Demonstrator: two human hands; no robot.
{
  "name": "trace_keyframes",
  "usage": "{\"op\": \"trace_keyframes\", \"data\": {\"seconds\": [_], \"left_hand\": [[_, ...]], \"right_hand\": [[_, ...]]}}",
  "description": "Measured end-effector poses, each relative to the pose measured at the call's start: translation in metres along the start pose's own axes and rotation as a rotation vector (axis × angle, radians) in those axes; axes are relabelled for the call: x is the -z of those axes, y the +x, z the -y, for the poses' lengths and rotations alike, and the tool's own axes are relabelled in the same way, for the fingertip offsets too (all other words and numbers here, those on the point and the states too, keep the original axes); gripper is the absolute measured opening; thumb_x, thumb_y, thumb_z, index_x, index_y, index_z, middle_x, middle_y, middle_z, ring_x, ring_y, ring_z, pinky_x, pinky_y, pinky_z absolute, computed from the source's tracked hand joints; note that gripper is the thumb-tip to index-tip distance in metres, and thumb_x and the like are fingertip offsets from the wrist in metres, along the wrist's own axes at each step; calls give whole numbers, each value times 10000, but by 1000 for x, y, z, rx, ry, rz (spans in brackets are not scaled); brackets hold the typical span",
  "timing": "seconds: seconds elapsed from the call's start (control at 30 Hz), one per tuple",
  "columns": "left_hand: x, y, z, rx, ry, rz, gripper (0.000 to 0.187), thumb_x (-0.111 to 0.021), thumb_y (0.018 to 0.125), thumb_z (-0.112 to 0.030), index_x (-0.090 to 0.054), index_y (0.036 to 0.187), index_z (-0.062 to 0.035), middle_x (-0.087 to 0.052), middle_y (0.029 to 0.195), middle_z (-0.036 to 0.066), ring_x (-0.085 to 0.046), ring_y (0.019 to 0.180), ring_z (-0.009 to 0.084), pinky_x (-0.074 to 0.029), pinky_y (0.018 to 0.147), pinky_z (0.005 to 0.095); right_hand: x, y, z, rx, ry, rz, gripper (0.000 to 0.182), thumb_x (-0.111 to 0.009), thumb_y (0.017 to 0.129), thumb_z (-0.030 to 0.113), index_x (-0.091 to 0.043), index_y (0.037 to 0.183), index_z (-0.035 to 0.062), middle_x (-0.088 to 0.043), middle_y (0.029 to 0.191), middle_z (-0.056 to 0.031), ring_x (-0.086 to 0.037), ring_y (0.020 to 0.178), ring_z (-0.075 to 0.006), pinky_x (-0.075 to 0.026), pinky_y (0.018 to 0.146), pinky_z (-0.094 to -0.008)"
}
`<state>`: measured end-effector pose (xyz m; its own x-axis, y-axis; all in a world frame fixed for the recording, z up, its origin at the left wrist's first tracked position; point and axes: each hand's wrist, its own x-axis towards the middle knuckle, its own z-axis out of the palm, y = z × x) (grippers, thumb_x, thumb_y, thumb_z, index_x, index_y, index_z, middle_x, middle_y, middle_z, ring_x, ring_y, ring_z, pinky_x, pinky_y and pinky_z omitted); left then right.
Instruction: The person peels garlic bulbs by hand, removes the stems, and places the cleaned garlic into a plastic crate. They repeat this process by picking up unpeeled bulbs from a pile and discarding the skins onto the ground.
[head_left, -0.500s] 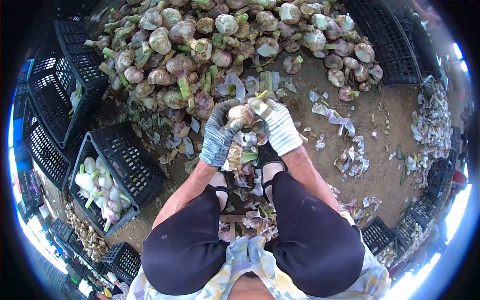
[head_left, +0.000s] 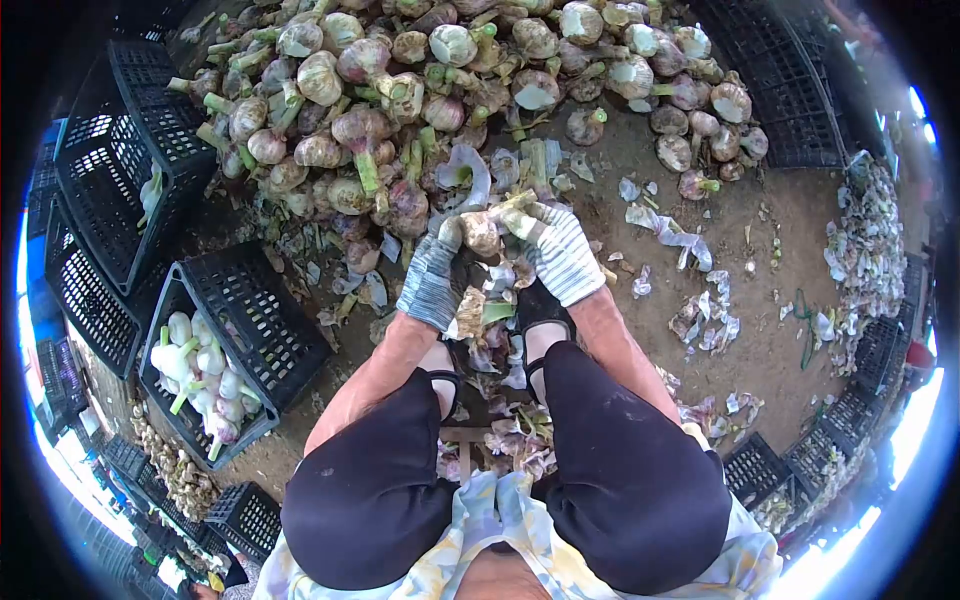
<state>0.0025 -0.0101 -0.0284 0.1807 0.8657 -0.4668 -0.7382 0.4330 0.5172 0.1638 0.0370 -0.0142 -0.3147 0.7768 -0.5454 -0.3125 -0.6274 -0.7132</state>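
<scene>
Left hand (head_left: 435, 262) closed on garlic bulb (head_left: 481, 234); right hand (head_left: 560, 250) clamped at bulb's stem end. Bulb held above littered floor (head_left: 800, 215), near garlic pile (head_left: 404, 97). Step judged peeling; next move calls for firm left hold.

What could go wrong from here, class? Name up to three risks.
The garlic bulb, held above the ground, might slip and drop. Loose peelings lie between the shoes, so footing could turn slippery. Pale bulbs sit uncovered in the crate, so stray peelings might dirty them.
</scene>
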Motion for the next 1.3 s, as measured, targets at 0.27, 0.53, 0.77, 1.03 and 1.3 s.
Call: {"op": "trace_keyframes", "data": {"seconds": [0.27, 0.53, 0.77, 1.03, 1.3], "left_hand": [[-11, -2, 0, -269, 381, -65, 369, -591, 848, -233, -483, 1153, -54, -574, 959, 59, -582, 815, 147, -513, 663, 269], [4, -2, 4, 86, -252, -55, 377, -538, 862, -341, -537, 1065, -23, -621, 914, 119, -621, 755, 216, -528, 592, 320], [-9, -3, -1, -256, 333, -162, 395, -527, 862, -391, -563, 994, -20, -625, 784, 103, -601, 558, 164, -492, 442, 232], [2, 5, -22, 566, -182, -260, 413, -391, 859, -476, -565, 802, -105, -547, 551, 56, -421, 314, 112, -272, 238, 205], [-21, 4, -23, 101, 211, -222, 523, -465, 854, -519, -579, 1032, -41, -622, 785, 42, -601, 637, 160, -502, 536, 239]], "right_hand": [[-21, 8, 4, 84, -48, -73, 194, -632, 790, 136, -623, 945, 18, -626, 828, -30, -562, 709, -95, -473, 611, -234], [-11, 4, -9, 87, -124, -19, 172, -632, 795, 129, -624, 935, 29, -614, 807, -7, -537, 690, -74, -460, 603, -231], [-9, 4, 1, 56, -125, 69, 144, -638, 774, 77, -636, 905, 15, -632, 813, -13, -560, 683, -75, -468, 601, -220], [1, 11, -14, 253, -473, 152, 247, -599, 729, -1, -628, 975, 2, -637, 820, -2, -543, 702, -73, -460, 640, -225], [-13, -5, -4, 45, -94, 1, 188, -647, 755, 64, -638, 926, -14, -635, 774, -31, -556, 654, -70, -459, 582, -211]]}}
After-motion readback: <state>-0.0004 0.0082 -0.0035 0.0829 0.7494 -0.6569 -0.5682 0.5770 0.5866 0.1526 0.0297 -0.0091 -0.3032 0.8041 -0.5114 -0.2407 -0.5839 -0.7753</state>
